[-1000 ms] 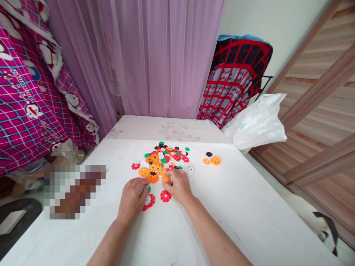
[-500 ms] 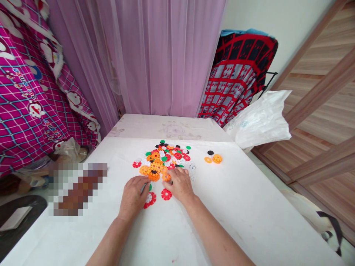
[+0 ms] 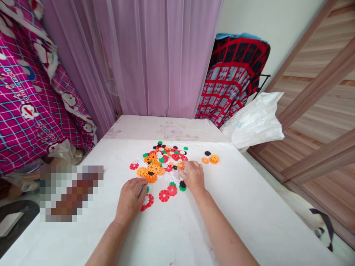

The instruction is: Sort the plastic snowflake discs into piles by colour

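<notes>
A pile of flat notched plastic discs (image 3: 158, 159), in orange, red, white, green and black, lies in the middle of the table. My left hand (image 3: 131, 195) rests at the pile's near left side, thumb apart from the fingers. Its fingertips are close to an orange disc (image 3: 151, 178), and a red disc with a white one (image 3: 147, 201) lies beside the thumb. At the pile's right edge, my right hand (image 3: 194, 175) has its fingers bent over an orange disc (image 3: 181, 165), which shows at the fingertips. Below them lie red discs (image 3: 168, 193) and a black disc (image 3: 182, 183) over a green one.
Right of the pile sit orange discs (image 3: 214, 159) and a black disc (image 3: 208, 153). The table (image 3: 238, 207) has a white cover. A white plastic bag (image 3: 253, 122) stands at its right edge. A blurred patch (image 3: 73, 194) covers something on the left.
My right hand has moved right and away along the pile with an orange disc at its fingertips, uncovering red, green and black discs. My left hand stays nearly still; the view has shifted slightly.
</notes>
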The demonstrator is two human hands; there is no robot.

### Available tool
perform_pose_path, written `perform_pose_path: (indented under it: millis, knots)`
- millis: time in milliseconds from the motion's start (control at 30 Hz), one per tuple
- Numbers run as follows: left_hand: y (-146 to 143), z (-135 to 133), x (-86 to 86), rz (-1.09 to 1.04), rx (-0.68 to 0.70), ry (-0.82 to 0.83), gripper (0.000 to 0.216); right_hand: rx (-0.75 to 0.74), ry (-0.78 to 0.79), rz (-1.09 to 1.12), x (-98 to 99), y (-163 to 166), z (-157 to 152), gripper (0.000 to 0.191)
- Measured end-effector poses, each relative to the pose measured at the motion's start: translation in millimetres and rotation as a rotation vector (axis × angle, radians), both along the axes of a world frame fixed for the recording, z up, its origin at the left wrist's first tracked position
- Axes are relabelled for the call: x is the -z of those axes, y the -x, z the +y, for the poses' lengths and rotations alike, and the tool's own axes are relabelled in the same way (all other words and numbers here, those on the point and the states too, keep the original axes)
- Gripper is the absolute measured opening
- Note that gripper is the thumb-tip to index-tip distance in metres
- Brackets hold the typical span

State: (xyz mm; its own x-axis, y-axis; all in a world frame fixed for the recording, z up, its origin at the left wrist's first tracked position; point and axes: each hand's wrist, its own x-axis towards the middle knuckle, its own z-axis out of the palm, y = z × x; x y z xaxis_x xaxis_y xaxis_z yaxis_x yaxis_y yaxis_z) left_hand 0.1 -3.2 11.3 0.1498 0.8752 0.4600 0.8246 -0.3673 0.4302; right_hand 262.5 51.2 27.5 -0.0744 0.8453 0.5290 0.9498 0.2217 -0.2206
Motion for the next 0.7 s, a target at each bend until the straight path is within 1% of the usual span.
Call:
perform_pose_path:
  millis: [67, 133, 200, 267, 433, 567, 700]
  knots:
    - [0.8, 0.5, 1.3, 0.003, 0.003, -0.004, 0.024, 0.167, -0.004, -0.015, -1.8, -30.6, 9.9, 0.02]
    - [1.7, 0.9, 2.5, 0.005, 0.01, -0.007, 0.023, 0.278, 0.003, -0.043, -1.8, -57.0, 18.5, 0.023]
    - [2.3, 1.1, 3.2, 0.007, 0.013, -0.009, 0.023, 0.338, 0.011, -0.078, -0.5, -75.2, 25.0, 0.024]
    - [2.5, 0.9, 3.3, 0.006, 0.014, -0.01, 0.023, 0.355, 0.017, -0.113, 1.6, -85.4, 29.7, 0.024]
    - [2.7, 0.4, 1.6, 0.008, 0.015, -0.013, 0.022, 0.323, 0.01, -0.161, 9.8, -93.9, 35.4, 0.024]
    - [3.6, 0.7, 0.3, 0.017, 0.019, -0.023, 0.023, 0.337, 0.0, -0.141, 14.7, -93.7, 29.8, 0.023]
    - [4.4, 1.1, 0.5, 0.026, 0.027, -0.023, 0.024, 0.349, 0.101, -0.148, 11.9, -85.0, 18.3, 0.026]
